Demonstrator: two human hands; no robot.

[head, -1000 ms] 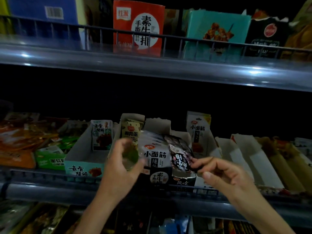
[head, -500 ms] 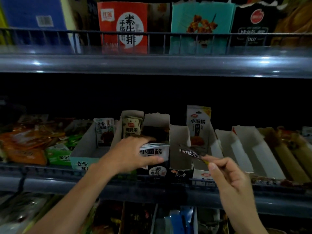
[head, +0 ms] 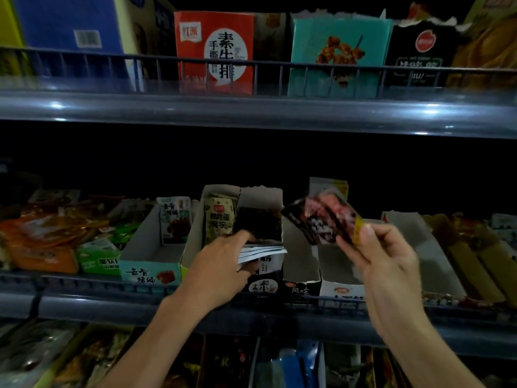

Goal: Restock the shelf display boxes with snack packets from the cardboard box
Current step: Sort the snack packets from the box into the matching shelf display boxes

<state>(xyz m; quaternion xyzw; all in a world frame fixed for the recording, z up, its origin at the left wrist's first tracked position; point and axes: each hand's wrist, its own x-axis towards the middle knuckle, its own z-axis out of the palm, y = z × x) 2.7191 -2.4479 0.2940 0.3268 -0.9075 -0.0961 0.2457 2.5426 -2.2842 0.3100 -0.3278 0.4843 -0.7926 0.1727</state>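
Observation:
My left hand (head: 223, 264) grips a stack of white snack packets (head: 261, 252) at the open top of a black-fronted display box (head: 263, 285) on the middle shelf. My right hand (head: 383, 256) pinches a dark packet with a red picture (head: 321, 219) by its yellow edge, raised above the empty white display boxes (head: 300, 256) to the right. The packet is blurred. The cardboard supply box is out of view.
A teal-fronted box (head: 151, 271) with one packet stands left of my left hand, beside orange and green packets (head: 47, 239). Long tan packs (head: 475, 261) lie at right. A wire rail (head: 112, 287) fronts the shelf. Red, teal and black cartons (head: 214, 49) fill the upper shelf.
My right hand lifted the dark packet up and turned it face-on. My left hand pushed the white stack lower into the box. The view shifted slightly.

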